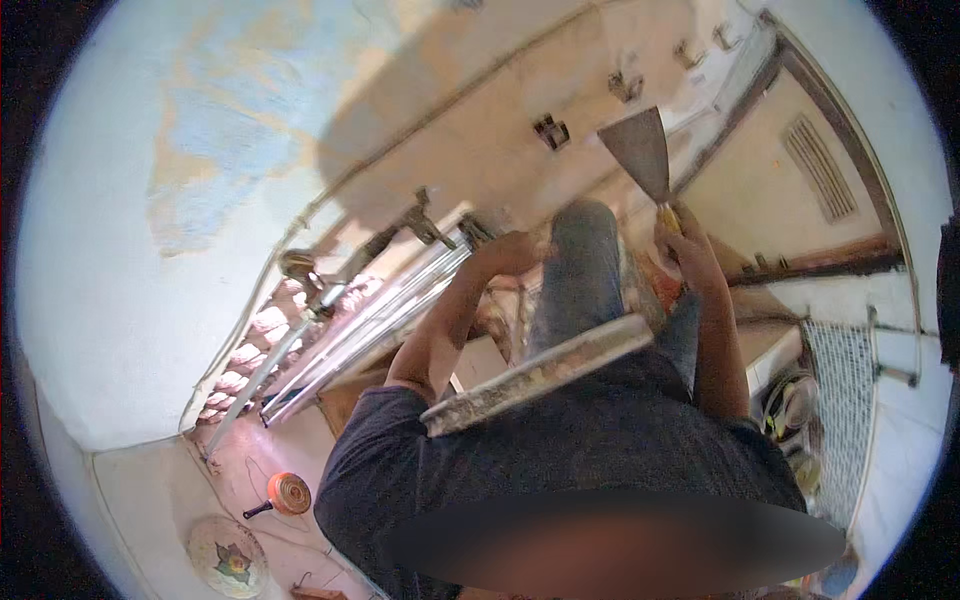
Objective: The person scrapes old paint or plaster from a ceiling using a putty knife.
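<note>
My right hand is closed round the yellowish handle of a wide putty knife. Its broad dark blade points up and away, in front of the patchy wall. Beside my raised knee in jeans is my left hand; its fingers are too blurred and hidden to make out. Across the front of my body slants a long pale board-like piece with a worn, stained edge. Neither hand touches it.
The wall has peeling blue and tan patches, with dark metal brackets along it. Long shiny metal bars lie at the left. A vented panel door stands far right, a wire rack below it. An orange pan sits lower left.
</note>
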{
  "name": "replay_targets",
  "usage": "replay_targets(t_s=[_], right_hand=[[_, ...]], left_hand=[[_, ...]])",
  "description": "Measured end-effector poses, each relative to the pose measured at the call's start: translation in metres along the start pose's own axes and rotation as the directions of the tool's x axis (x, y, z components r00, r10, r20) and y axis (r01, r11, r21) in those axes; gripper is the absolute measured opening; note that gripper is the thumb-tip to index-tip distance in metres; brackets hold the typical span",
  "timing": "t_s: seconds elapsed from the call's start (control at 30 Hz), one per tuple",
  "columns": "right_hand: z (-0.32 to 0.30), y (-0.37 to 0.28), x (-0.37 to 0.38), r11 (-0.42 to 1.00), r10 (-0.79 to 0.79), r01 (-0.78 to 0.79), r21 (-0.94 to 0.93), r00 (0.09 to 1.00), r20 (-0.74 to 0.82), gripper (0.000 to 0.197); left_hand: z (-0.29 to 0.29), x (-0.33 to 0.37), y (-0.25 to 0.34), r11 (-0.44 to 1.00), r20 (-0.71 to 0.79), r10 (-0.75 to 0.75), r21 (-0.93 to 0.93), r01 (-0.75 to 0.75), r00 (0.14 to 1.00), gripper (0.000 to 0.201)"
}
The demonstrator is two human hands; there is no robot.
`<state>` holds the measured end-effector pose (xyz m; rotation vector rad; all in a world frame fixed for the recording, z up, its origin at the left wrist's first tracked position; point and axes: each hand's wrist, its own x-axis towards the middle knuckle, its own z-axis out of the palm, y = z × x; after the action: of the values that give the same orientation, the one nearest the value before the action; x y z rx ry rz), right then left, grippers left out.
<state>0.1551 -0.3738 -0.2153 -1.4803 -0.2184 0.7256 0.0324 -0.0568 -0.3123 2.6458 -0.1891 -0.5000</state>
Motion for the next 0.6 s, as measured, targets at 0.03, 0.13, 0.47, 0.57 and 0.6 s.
replay_targets(t_s=[0.03, 0.13, 0.47, 0.57, 0.6], right_hand=[[0.007, -0.013, 0.001, 0.998, -0.066, 0.066, 0.014, 0.998, -0.015, 0.035], [0.033, -0.043, 0.002, 0.993, -0.109, 0.102, 0.061, 0.985, 0.133, 0.032], [0.184, -0.076, 0.046, 0.685, -0.725, 0.728, 0.021, 0.678, 0.124, 0.04], [0.194, -0.102, 0.048, 0.651, -0.739, 0.758, 0.04, 0.621, 0.263, 0.044], [0.192, -0.113, 0.05, 0.616, -0.733, 0.783, -0.087, 0.61, 0.301, 0.043]], left_hand=[[-0.026, -0.013, 0.004, 0.993, -0.051, 0.114, -0.019, -0.115, 0.992, 0.064], [-0.088, -0.052, 0.056, 0.931, -0.265, -0.007, -0.355, -0.091, 0.964, 0.068], [-0.176, -0.094, 0.152, 0.686, -0.543, -0.193, -0.67, -0.284, 0.817, 0.061], [-0.202, -0.116, 0.135, 0.765, -0.467, -0.366, -0.643, -0.026, 0.805, 0.048], [-0.211, -0.125, 0.132, 0.742, -0.484, -0.402, -0.67, -0.034, 0.777, 0.044]])
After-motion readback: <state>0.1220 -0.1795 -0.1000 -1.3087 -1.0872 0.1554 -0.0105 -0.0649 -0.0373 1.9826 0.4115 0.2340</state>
